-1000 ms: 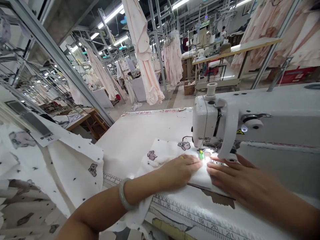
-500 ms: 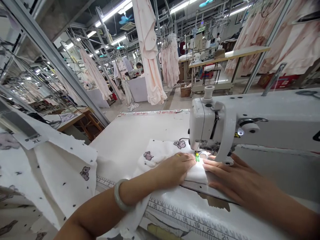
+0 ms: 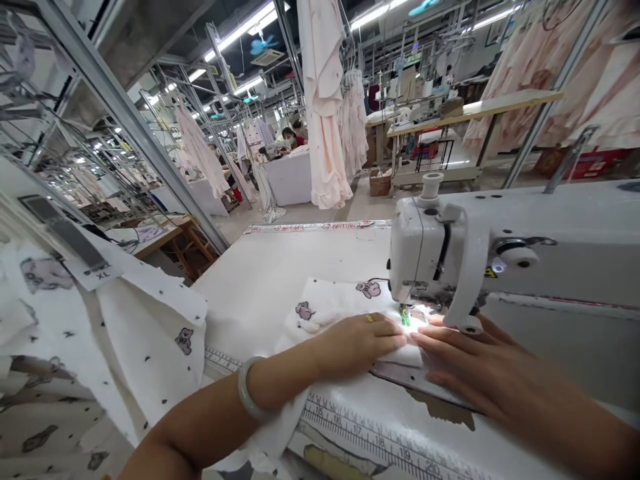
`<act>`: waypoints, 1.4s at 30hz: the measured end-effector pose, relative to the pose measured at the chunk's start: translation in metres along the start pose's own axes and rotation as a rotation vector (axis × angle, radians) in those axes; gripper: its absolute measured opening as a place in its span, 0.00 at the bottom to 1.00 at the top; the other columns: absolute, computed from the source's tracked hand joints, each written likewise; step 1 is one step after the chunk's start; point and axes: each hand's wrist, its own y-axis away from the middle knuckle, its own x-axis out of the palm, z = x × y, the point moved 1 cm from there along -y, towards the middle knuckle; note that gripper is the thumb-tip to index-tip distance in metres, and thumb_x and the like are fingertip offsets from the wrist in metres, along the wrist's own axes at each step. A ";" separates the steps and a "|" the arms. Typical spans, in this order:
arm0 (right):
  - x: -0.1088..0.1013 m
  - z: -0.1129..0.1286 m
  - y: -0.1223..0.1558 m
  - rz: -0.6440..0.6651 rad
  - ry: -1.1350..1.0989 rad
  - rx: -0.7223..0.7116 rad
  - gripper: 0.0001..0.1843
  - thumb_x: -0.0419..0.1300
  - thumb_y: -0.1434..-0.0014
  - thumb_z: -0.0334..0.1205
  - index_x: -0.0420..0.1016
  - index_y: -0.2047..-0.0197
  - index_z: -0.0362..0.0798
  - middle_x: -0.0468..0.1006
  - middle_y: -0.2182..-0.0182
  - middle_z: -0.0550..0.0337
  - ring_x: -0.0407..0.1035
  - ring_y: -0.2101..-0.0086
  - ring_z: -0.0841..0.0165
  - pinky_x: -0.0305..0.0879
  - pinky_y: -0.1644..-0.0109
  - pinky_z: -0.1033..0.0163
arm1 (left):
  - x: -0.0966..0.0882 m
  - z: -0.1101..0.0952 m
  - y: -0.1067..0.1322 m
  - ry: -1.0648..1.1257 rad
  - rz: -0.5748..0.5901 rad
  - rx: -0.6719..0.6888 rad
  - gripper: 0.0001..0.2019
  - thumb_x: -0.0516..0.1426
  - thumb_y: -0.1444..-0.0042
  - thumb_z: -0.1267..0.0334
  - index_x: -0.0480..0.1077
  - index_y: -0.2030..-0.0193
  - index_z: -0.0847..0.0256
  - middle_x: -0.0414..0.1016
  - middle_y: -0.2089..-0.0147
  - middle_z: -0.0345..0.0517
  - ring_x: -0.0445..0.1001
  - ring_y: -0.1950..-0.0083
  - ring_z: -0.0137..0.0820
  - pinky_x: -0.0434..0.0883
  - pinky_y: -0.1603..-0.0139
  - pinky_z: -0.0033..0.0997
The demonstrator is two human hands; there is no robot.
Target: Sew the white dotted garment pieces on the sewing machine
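Note:
White fabric printed with small bears (image 3: 327, 300) lies on the sewing machine bed, its right part at the lit needle area. My left hand (image 3: 357, 343), with a ring and a bangle, rests on it with fingers extended, just left of the green presser foot (image 3: 405, 316). On the right, my right hand (image 3: 477, 360) lies flat, fingers stretched and slightly apart. Its fingertips touch the cloth beside the foot, and some fingers pass behind the machine's white curved guard. The white sewing machine (image 3: 420, 247) stands over the cloth.
More bear-print fabric (image 3: 150, 333) with an XL label (image 3: 103, 275) hangs at the left. A printed ruler strip (image 3: 370, 433) runs along the table's near edge, by a worn brown patch (image 3: 443, 407). A pink garment (image 3: 327, 133) hangs beyond the table.
The whole view has shifted slightly, so things sit further right. My left fingertips have slid a little nearer to me beside the presser foot; the right hand stays flat.

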 end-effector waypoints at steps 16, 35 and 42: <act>0.004 -0.005 0.007 0.005 0.021 0.104 0.19 0.54 0.26 0.51 0.73 0.38 0.55 0.86 0.59 0.60 0.80 0.62 0.59 0.65 0.39 0.43 | 0.000 0.018 -0.011 0.064 0.045 -0.101 0.17 0.51 0.30 0.77 0.72 0.39 0.66 0.76 0.36 0.51 0.72 0.34 0.34 0.70 0.30 0.36; 0.001 0.011 0.001 0.036 0.039 0.024 0.19 0.46 0.22 0.45 0.75 0.39 0.57 0.83 0.52 0.60 0.79 0.54 0.64 0.45 0.28 0.49 | 0.001 0.015 0.001 0.066 0.009 0.055 0.16 0.51 0.27 0.70 0.78 0.42 0.60 0.80 0.38 0.43 0.73 0.33 0.37 0.71 0.30 0.38; 0.014 0.008 0.008 0.027 0.109 0.121 0.22 0.49 0.24 0.49 0.71 0.33 0.57 0.82 0.46 0.57 0.77 0.50 0.56 0.29 0.24 0.47 | 0.007 0.034 -0.012 0.127 0.031 -0.040 0.16 0.51 0.27 0.71 0.78 0.42 0.62 0.80 0.38 0.47 0.73 0.32 0.37 0.70 0.29 0.39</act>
